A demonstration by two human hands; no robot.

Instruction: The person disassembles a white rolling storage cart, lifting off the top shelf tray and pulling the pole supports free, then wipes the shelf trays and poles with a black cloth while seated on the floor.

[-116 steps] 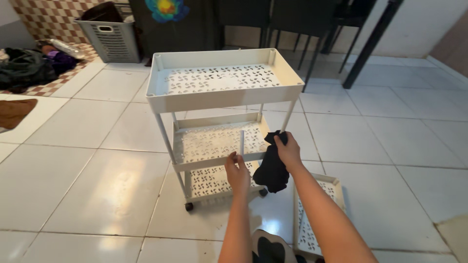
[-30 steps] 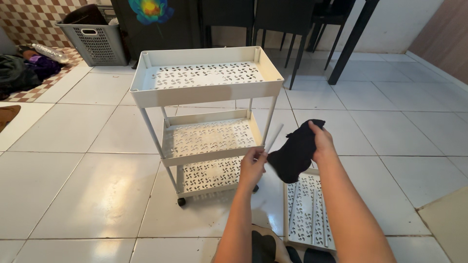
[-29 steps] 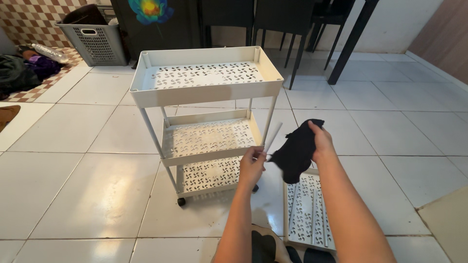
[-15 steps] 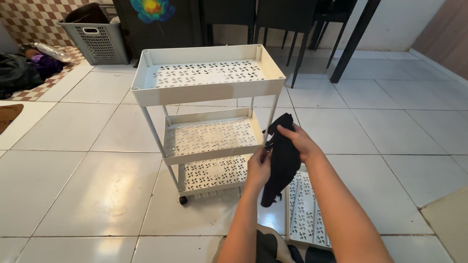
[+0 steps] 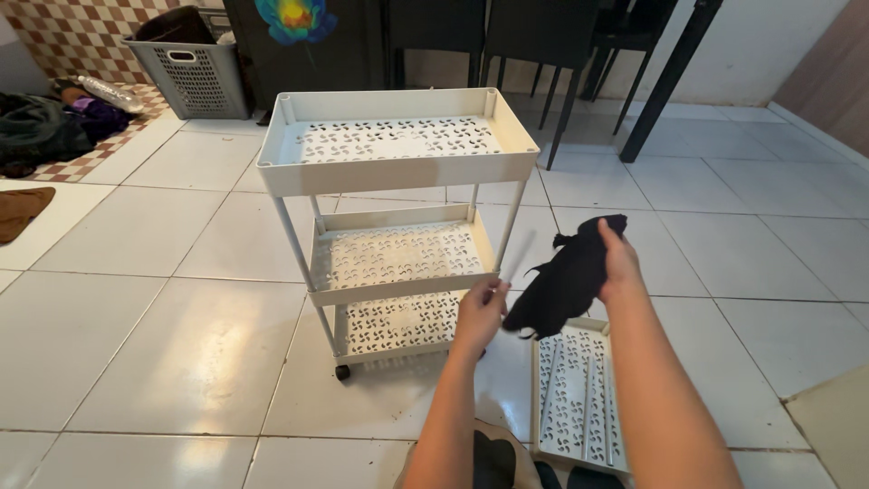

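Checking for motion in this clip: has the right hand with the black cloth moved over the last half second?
Yes. The right hand with the black cloth has swung right, away from the cart's front right post.

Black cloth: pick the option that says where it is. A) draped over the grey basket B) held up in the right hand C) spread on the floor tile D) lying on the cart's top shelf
B: the right hand clutches the black cloth in the air beside the white cart.

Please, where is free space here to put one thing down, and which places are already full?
Free: the cart's top tray, its middle shelf, and white floor tiles left of the cart. Crowded: the loose tray on the floor holds rods, under the right hand with the black cloth.
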